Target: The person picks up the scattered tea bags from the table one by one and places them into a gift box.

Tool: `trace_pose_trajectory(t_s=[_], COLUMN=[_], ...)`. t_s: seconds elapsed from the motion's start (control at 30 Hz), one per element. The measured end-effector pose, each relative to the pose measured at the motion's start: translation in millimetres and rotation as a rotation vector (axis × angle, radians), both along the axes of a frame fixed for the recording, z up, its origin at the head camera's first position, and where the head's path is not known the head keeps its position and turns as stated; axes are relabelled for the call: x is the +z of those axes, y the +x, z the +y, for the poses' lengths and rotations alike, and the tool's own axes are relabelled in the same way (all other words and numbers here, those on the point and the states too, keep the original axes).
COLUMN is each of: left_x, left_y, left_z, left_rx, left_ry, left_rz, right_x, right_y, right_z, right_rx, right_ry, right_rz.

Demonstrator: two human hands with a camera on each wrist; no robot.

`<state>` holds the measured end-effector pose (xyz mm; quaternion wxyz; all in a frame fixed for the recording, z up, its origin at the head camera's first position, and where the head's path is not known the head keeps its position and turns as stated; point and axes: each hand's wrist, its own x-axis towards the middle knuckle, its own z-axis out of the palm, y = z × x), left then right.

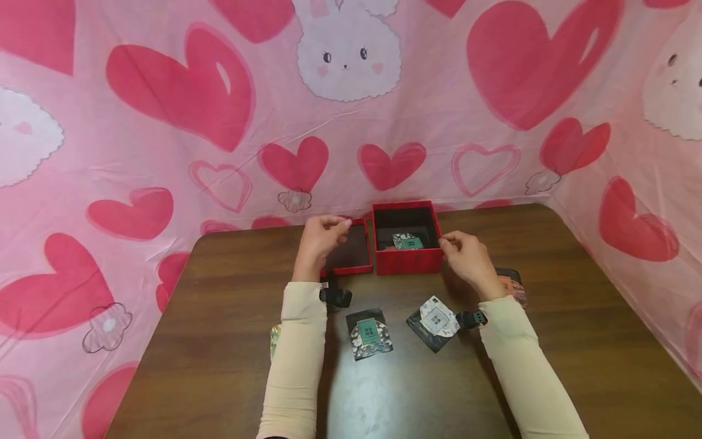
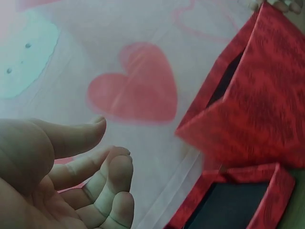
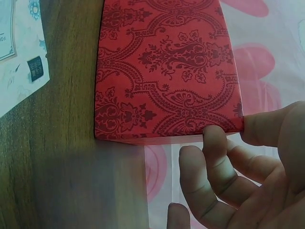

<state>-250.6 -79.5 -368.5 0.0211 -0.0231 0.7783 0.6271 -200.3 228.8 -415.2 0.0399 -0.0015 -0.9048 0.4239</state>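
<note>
Here, one-sided pulling could tip the square red patterned box (image 1: 408,262) on the brown wooden bench (image 1: 219,317), pinched at its edge by the right hand (image 1: 466,259), while the left hand (image 1: 320,242) hangs empty, loosely curled.

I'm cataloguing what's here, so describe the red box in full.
The red box stands open side up on the wood-grain table, just right of a shallow red lid. It looks like paper-covered cardboard, with a darker floral scroll pattern outside and a plain dark inside. At least one packet is in it. The right hand grips it at the front right top corner.
</note>
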Motion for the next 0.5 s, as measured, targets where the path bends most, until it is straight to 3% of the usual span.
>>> trace_pose_trajectory(t_s=[0.5], left_x=[-8.4], left_y=[14.0], left_z=[-41.6], left_rx=[0.08], left_ry=[-0.056], left_rz=[-0.04], right_x=[1.0], right_y=[-1.5], right_z=[-1.2], right_rx=[0.003], right_ry=[-0.001], right_rz=[-0.014])
